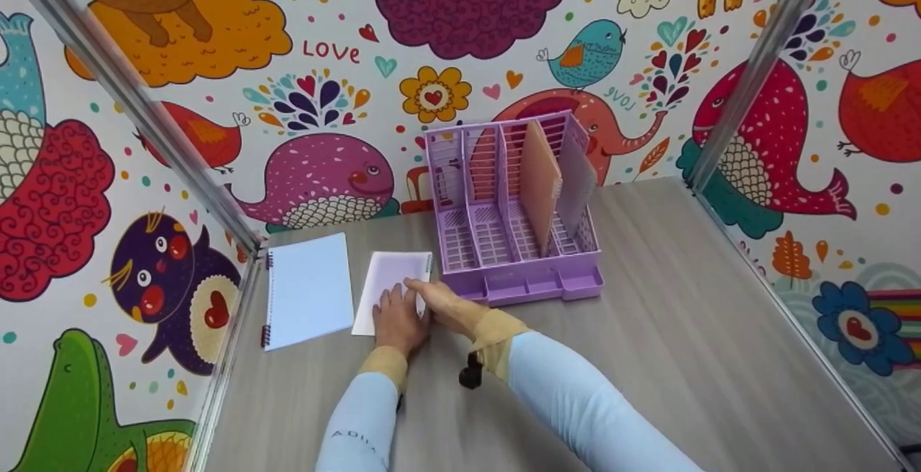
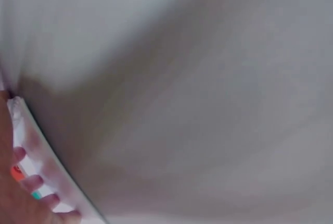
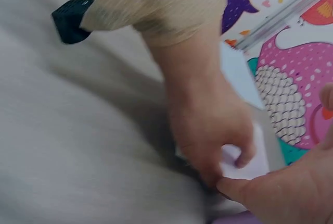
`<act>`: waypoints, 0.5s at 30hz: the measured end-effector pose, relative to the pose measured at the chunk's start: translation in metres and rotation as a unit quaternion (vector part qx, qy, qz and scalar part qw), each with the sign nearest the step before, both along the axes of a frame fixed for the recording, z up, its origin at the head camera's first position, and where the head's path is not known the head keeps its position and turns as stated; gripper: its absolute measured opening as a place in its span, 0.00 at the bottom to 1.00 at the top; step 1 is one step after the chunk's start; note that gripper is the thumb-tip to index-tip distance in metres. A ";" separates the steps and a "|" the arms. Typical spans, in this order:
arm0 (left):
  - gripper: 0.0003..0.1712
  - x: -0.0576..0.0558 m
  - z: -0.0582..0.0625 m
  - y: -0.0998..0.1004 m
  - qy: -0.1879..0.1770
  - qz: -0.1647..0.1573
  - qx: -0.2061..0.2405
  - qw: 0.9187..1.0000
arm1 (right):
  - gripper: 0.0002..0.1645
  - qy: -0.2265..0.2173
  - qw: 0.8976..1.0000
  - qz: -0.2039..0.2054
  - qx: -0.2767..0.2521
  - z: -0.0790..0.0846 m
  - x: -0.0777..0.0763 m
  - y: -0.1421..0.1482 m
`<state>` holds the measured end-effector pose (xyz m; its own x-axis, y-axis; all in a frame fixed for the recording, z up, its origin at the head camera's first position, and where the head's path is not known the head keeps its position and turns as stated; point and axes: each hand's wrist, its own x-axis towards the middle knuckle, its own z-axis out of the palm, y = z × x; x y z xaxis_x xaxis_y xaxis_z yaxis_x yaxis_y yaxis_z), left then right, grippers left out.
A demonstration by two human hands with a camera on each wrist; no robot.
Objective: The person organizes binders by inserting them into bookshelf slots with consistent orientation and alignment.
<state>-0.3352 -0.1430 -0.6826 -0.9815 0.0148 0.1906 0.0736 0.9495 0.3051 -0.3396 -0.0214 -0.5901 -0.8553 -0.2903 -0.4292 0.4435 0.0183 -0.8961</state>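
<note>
A small pale-lilac notebook [image 1: 403,265] lies on the table in front of me. My left hand [image 1: 398,319] rests on its lower right part with the fingers spread. In the left wrist view its fingertips [image 2: 32,183] press on the notebook's whitish cover [image 2: 73,198]. My right hand [image 1: 447,303] comes in over the notebook's right edge; the right wrist view shows its thumb [image 3: 255,188] straight and touching the left hand [image 3: 213,120], while another finger stands apart. The rest of the right fingers are hidden.
A larger pale-blue spiral notebook [image 1: 311,292] lies at the left. Right of the hands stands a purple slotted organizer [image 1: 493,268] with a peach notebook [image 1: 540,188] and a greyish-lilac one [image 1: 575,184] upright in it. A patterned wall [image 1: 345,19] and metal posts [image 1: 180,148] enclose the table.
</note>
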 end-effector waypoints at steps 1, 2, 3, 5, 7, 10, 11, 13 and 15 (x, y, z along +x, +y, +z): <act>0.33 0.001 0.000 -0.002 0.004 -0.006 0.000 1.000 | 0.44 0.000 1.000 0.001 0.006 -0.002 0.001 -0.001; 0.34 0.001 0.000 -0.003 0.004 -0.011 -0.001 1.000 | 0.44 -0.001 1.000 0.001 0.012 -0.004 0.002 -0.001; 0.34 0.002 0.001 -0.005 0.005 -0.017 -0.002 1.000 | 0.45 -0.001 1.000 0.000 0.012 -0.006 0.002 -0.002; 0.35 0.003 0.001 -0.008 0.001 -0.030 -0.007 1.000 | 0.46 0.000 1.000 -0.002 0.018 -0.008 0.004 -0.003; 0.36 0.005 0.002 -0.011 -0.005 -0.042 -0.016 0.999 | 0.47 -0.003 1.000 -0.005 0.022 -0.009 0.004 -0.004; 0.35 0.010 0.004 -0.015 -0.013 -0.058 -0.025 0.998 | 0.48 -0.009 0.999 -0.032 0.019 -0.008 0.005 -0.009; 0.35 0.011 0.003 -0.017 -0.014 -0.063 -0.025 0.998 | 0.49 -0.015 0.999 -0.047 0.015 -0.007 0.005 -0.011; 0.35 0.013 0.002 -0.019 -0.019 -0.070 -0.023 0.997 | 0.50 -0.030 0.996 -0.084 -0.001 -0.006 0.003 -0.016; 0.35 0.016 0.000 -0.022 -0.022 -0.080 -0.020 0.996 | 0.51 -0.043 0.992 -0.120 -0.023 -0.006 0.002 -0.019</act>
<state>-0.3192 -0.1654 -0.6822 -0.9732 0.1793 0.1442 0.2133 0.9381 0.2731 -0.3381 -0.0406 -0.5960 -0.8632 -0.1028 -0.4943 0.5044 -0.1369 -0.8525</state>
